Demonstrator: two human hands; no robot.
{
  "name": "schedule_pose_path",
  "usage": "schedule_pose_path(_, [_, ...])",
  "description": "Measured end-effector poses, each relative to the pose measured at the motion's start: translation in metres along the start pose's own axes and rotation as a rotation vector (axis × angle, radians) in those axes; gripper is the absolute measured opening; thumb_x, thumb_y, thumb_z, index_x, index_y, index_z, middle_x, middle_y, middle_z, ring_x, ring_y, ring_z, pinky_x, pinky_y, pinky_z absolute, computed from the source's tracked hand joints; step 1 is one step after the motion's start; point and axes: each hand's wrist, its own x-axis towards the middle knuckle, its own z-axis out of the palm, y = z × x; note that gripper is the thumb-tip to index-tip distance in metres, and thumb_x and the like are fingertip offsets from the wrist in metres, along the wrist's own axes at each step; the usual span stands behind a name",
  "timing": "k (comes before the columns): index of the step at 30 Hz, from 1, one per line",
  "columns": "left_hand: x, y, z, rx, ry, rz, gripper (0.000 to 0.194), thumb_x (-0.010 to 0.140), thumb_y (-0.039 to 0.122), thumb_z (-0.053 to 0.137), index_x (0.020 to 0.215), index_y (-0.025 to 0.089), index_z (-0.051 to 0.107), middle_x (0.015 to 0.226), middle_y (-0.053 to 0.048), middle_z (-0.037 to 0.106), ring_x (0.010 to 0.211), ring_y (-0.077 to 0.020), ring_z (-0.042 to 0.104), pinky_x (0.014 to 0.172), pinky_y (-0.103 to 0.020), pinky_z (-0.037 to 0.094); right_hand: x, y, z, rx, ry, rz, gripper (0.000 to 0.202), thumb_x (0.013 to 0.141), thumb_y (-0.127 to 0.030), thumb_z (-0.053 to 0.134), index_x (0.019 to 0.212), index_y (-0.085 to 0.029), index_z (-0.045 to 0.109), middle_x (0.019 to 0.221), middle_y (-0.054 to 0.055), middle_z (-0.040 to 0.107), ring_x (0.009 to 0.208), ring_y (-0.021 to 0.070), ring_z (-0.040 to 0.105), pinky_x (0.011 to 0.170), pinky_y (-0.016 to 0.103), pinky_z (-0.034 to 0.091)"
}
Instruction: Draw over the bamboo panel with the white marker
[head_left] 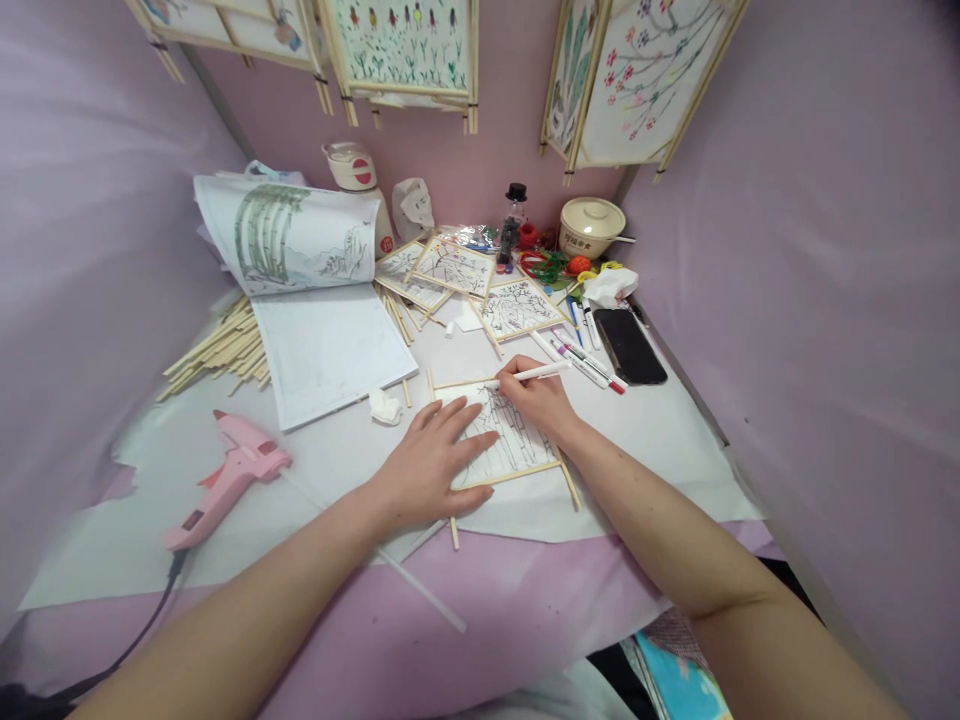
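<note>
White-sheeted table [660, 450] — right hand [536, 400] pinching white pen [544, 371]; left hand [435, 465] spread flat on stick-framed bamboo drawing [517, 440] — pink glue gun [231, 478] left.

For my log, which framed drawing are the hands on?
The frontmost drawing: the left hand lies on it, the right hand holds a white pen there. The other drawings lie farther back.
</note>
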Motion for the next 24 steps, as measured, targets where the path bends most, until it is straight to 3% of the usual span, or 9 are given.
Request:
schedule_pose_path(12, [0.001,0.0,0.0,0.003,0.001,0.004,0.062,0.084,0.055,0.059,0.139,0.028,0.051,0.156,-0.012,0.034,0.144,-0.0387,0.026,0.115,-0.059,0.018,0.0,-0.002,0.0,0.033,-0.005,0.019,0.015,0.08,-0.025,0.052,0.066,-0.022,0.057,0.064,-0.003,0.062,0.067,0.0144,0.057,0.067,0.027,0.042])
schedule_pose_path(17, [0.001,-0.001,0.0,-0.002,0.012,0.011,0.062,0.083,0.054,0.06,0.138,0.028,0.051,0.155,-0.012,0.035,0.143,-0.039,0.026,0.115,-0.059,0.018,0.001,-0.001,-0.006,0.168,0.097,0.037,0.017,0.083,-0.03,0.052,0.07,-0.022,0.059,0.065,-0.004,0.063,0.067,0.0142,0.057,0.068,0.028,0.043])
schedule_pose_path(24, [0.001,-0.001,-0.001,0.028,-0.013,0.005,0.064,0.085,0.06,0.055,0.14,0.028,0.05,0.155,-0.014,0.035,0.144,-0.0381,0.026,0.115,-0.059,0.019,0.002,0.002,-0.02,0.152,0.201,0.049,0.014,0.076,-0.023,0.053,0.063,-0.021,0.057,0.056,-0.004,0.058,0.063,0.0145,0.055,0.066,0.028,0.042])
